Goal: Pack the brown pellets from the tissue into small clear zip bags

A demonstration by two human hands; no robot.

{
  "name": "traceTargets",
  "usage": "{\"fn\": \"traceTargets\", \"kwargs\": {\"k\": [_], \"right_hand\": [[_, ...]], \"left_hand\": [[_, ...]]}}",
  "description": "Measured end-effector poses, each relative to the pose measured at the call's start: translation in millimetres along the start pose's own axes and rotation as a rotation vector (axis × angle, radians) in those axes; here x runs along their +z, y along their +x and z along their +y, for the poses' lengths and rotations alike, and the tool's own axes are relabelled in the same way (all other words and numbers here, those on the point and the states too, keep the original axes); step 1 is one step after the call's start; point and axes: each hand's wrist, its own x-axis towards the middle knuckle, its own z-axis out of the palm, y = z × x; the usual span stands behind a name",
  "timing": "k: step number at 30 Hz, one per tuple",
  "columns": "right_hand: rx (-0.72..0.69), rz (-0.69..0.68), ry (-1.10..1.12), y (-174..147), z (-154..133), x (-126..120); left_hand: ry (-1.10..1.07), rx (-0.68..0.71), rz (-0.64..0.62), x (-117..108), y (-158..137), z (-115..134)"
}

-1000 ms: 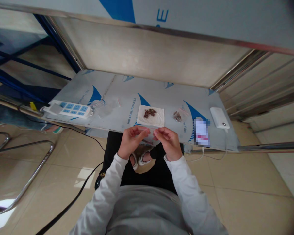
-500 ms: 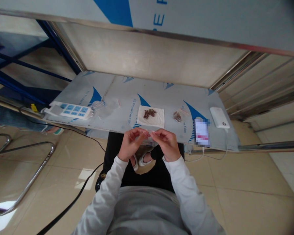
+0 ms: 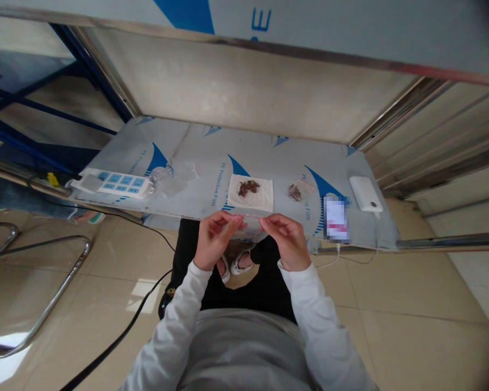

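left hand (image 3: 215, 239) + right hand (image 3: 288, 240): pinching clear bag (image 3: 251, 226) between them, near edge of bench (image 3: 244, 145) | just beyond: cloth (image 3: 263, 202), brown bits (image 3: 248, 188) on it | right: filled bag (image 3: 295, 192), phone (image 3: 336, 220), power bank (image 3: 365, 194) | left: power strip (image 3: 124, 183), crumpled plastic (image 3: 176, 183) beside it

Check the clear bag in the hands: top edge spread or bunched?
Spread: the clear bag's top edge runs nearly straight between the left hand and right hand.

Right hand (image 3: 289, 240) farther from left hand (image 3: 212, 240)

A clear, probably plastic bag (image 3: 251, 227) hangs, reddish edge (image 3: 251, 216) up, between left hand (image 3: 214, 239) and right hand (image 3: 287, 240).
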Motion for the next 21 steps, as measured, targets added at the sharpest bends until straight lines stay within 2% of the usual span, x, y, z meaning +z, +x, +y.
{"fn": "traceTargets", "kwargs": {"k": [5, 10, 17, 21], "right_hand": [[-0.058, -0.015, -0.058, -4.6, -9.6, -0.4], [-0.073, -0.06, -0.056, -7.4, -12.2, 0.5], [-0.256, -0.075, -0.111, -10.8, -20.7, 7.3], [-0.303, -0.092, -0.154, -12.3, -25.2, 6.2]], "left_hand": [[-0.006, 0.004, -0.044, -2.4, -0.7, 4.5], [0.045, 0.047, -0.035, -5.3, -2.8, 6.0], [0.112, 0.163, -0.099, -0.7, -8.2, 14.2], [0.174, 0.213, -0.11, 1.3, -8.9, 19.6]]}}
